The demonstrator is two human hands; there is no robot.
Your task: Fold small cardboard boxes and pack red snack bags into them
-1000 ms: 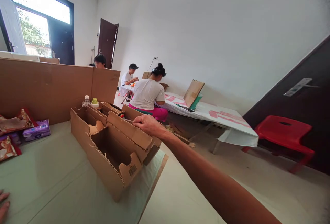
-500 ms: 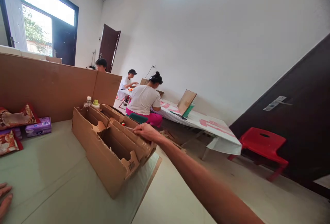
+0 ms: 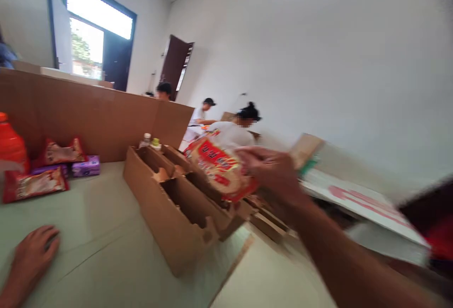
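Note:
My right hand (image 3: 274,175) is closed on a red and white snack packet (image 3: 219,168), held up above the far side of an open cardboard box (image 3: 177,225) with divided compartments. The picture is smeared by motion. My left hand (image 3: 33,253) rests palm down on the pale green table cover (image 3: 99,251) at the lower left, fingers curled loosely and nothing under them that I can see.
Red snack packets (image 3: 37,183), a purple pack (image 3: 86,166) and an orange bottle (image 3: 10,147) lie at the left by a tall cardboard wall (image 3: 88,119). Two small bottles (image 3: 150,141) stand behind the box. Three people sit at a low table (image 3: 357,199) beyond.
My right hand has come up from behind the box with a red and white packet in it. The view has swung left and my left hand has slid further into the picture.

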